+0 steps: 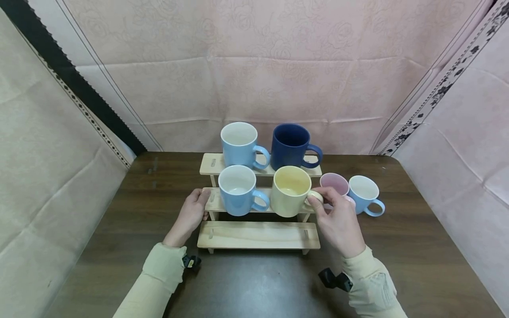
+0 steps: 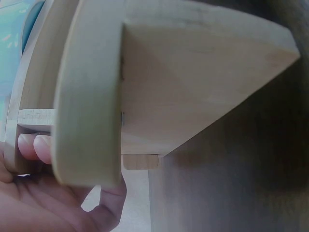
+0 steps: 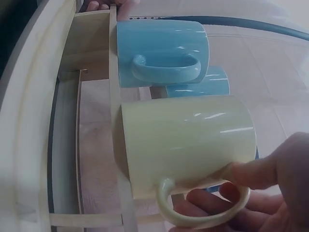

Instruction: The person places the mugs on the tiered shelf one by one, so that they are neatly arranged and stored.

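A pale yellow mug (image 1: 292,192) stands at the right end of the middle step of a three-step wooden rack (image 1: 258,235). My right hand (image 1: 338,218) pinches its handle (image 3: 207,220), thumb against the mug's side. At the rack's left, my left hand (image 1: 191,214) grips the end of the middle step, fingertips (image 2: 42,145) curled under the board. Beside the yellow mug on that step is a light blue mug (image 1: 237,190). The top step carries another light blue mug (image 1: 238,143) and a dark blue mug (image 1: 292,143), handles to the right.
Right of the rack, a pink mug (image 1: 335,182) partly hidden by my right hand and a light blue mug (image 1: 363,194) stand on the brown table (image 1: 159,194). The lowest step bears no mug. A pale patterned cloth (image 1: 258,88) rises behind the table.
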Demonstrator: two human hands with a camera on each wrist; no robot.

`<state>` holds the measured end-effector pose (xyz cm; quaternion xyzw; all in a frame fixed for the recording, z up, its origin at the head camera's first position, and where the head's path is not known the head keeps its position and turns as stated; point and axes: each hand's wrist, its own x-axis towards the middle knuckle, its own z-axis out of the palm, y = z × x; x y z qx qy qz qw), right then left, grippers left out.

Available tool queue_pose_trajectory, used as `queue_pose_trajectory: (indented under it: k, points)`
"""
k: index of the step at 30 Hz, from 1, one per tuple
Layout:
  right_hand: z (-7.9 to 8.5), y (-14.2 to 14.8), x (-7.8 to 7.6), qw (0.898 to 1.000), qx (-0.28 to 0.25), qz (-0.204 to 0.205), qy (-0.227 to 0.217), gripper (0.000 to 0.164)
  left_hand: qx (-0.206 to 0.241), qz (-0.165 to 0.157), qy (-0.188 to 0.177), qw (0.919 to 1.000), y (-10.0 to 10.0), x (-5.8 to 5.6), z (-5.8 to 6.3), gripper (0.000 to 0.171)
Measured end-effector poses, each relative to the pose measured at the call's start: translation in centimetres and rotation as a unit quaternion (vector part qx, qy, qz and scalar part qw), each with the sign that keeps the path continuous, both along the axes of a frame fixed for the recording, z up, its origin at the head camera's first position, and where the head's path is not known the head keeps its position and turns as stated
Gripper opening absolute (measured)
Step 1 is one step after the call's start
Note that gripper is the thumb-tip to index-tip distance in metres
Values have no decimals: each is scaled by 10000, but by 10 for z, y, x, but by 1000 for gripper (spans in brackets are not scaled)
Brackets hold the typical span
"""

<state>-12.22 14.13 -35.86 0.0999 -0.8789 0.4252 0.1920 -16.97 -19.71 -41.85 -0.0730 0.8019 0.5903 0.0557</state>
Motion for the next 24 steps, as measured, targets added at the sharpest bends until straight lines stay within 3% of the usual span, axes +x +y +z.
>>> queue_pose_trajectory:
  k: [5, 9, 13, 16, 24]
  points:
    - [3, 6, 4, 9994, 108, 167, -297, 35, 10, -29, 1, 10000, 0, 0, 0, 40]
    - [8, 17, 9, 9996, 169, 57, -236, 39, 3, -35, -13, 10000, -1, 0, 0, 40]
    - [12, 35, 13, 9988, 272, -412, -45, 34, 8, -24, -15, 10000, -1, 0, 1, 42]
    - [10, 52, 10, 9951, 357, -904, -152, 34, 26, -25, -24, 10000, -2, -1, 2, 43]
    - [-23, 86, -3, 9789, 317, -1772, -967, 40, 56, -61, -25, 10000, -2, -1, -1, 44]
